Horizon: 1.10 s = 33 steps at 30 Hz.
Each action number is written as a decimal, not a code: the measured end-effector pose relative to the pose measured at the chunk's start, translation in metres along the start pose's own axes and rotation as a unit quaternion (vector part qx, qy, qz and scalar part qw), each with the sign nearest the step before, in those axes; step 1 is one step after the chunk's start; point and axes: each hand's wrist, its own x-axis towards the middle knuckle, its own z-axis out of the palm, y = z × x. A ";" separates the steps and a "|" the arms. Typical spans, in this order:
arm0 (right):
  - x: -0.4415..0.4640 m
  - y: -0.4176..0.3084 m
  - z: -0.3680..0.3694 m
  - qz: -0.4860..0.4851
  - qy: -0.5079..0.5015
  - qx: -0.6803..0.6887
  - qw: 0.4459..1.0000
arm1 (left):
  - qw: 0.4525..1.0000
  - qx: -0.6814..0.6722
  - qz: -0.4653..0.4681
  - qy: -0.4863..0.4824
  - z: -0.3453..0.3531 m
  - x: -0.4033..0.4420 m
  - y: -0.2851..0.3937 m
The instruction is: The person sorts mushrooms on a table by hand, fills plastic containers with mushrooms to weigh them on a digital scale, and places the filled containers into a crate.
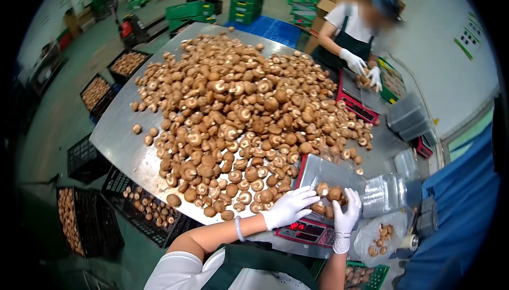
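Brown mushrooms [330, 193] lie in a small cluster over the red-framed scale [301, 232], whose red digits are lit. To the left of this cluster is my left hand [289, 208], in a white glove, its fingers stretched towards the mushrooms and touching their near side. My right hand [346, 220], also gloved, curves around the right side, thumb and fingers about a mushroom at the edge. Whether a tray sits under the cluster I cannot tell. Behind it is the clear plastic-looking surface [331, 172] of the scale.
A big mushroom heap [233, 115] covers much of the metal table [119, 131]. Clear plastic trays [384, 194] and a bag with mushrooms [377, 239] stand at the right. Black crates [139, 226] line the left. Across the table a gloved co-worker [352, 38] handles mushrooms at another scale [358, 108].
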 end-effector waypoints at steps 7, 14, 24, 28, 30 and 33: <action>0.029 -0.087 0.042 -0.064 -0.068 0.204 0.975 | 0.980 0.052 -0.175 0.082 -0.087 -0.107 -0.022; 0.019 -0.205 0.193 0.003 -0.356 0.366 0.860 | 0.849 0.324 -0.333 0.251 -0.180 -0.185 -0.070; 0.000 -0.237 0.266 -0.127 -0.283 0.264 0.913 | 0.883 -0.091 -0.365 0.280 -0.230 -0.194 -0.091; 0.011 -0.225 0.243 0.236 -0.361 0.547 0.717 | 0.626 -0.636 -0.370 0.259 -0.242 -0.208 -0.107; 0.013 -0.236 0.227 0.306 -0.357 0.631 0.618 | 0.563 -0.700 -0.354 0.261 -0.245 -0.205 -0.108; 0.005 -0.252 0.218 0.268 -0.349 0.624 0.646 | 0.498 -0.753 -0.342 0.259 -0.245 -0.203 -0.111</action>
